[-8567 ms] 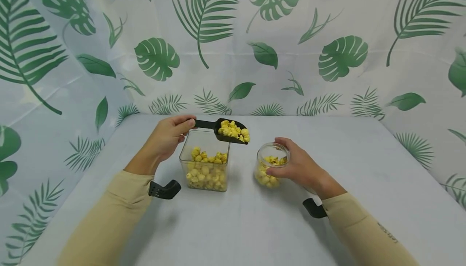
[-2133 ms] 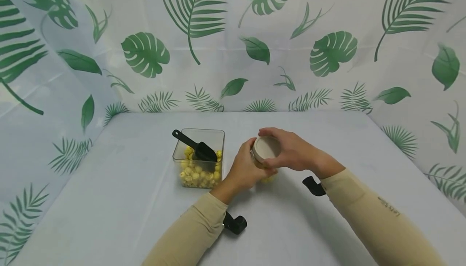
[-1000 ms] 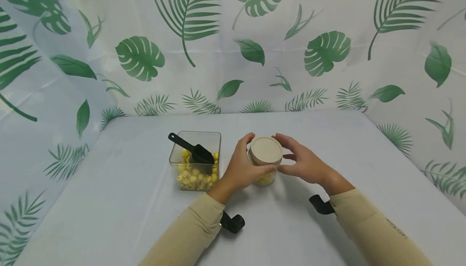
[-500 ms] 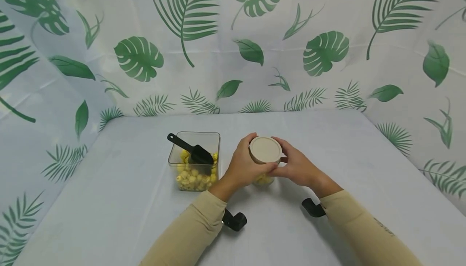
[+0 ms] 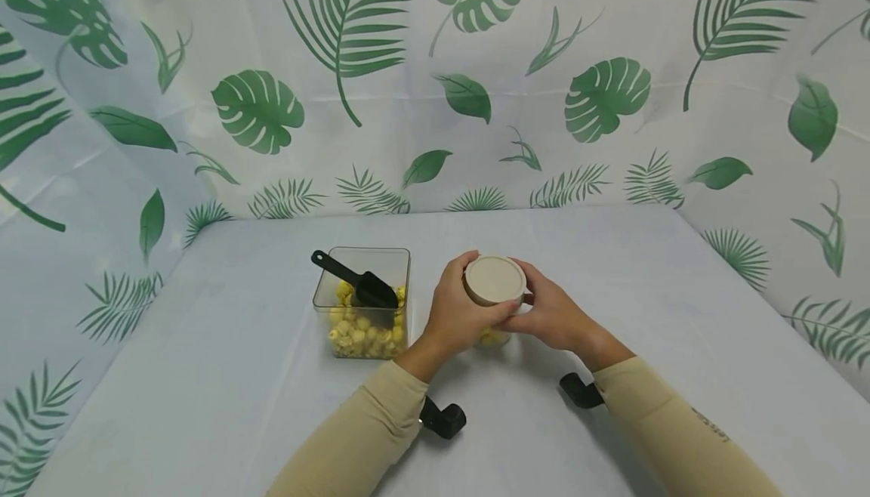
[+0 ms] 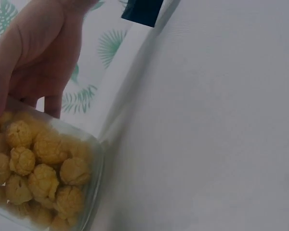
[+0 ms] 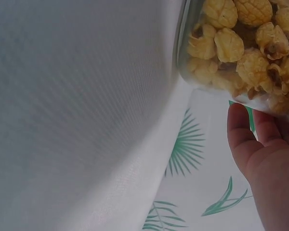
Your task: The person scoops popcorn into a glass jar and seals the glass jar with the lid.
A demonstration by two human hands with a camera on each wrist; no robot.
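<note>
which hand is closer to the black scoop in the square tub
Left. The left hand grips the lidded jar on the side facing the black scoop. The right hand holds the jar's far side, away from the scoop.

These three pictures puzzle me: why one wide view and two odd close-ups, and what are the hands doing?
No machine here: a person works with bare hands and wears three cameras. The wide picture comes from the head camera, looking down at a table covered in pale cloth. The close-ups come from cameras strapped to each wrist, hence the tilted angles.

The left hand and right hand both grip a small clear jar of yellow popcorn, topped by a beige lid. The wrist views show that jar from the side. To its left stands a square clear tub of popcorn with a black scoop resting in it.
</note>
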